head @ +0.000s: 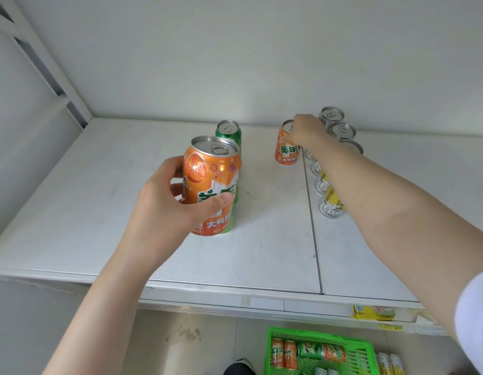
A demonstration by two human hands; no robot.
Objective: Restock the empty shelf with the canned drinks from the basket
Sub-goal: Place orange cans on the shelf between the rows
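Hands [164, 201] [305, 131] each grip orange can [210, 182] [286, 151] over shelf [262, 239].

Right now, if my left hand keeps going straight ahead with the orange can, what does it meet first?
Probably the green can, standing directly behind the orange can in your left hand. Past that is the shelf's back wall; depth is hard to judge.

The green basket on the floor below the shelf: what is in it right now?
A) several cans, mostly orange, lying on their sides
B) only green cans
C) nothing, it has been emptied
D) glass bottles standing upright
A: the green basket still holds orange cans and one green can, all lying down, so restocking is unfinished.
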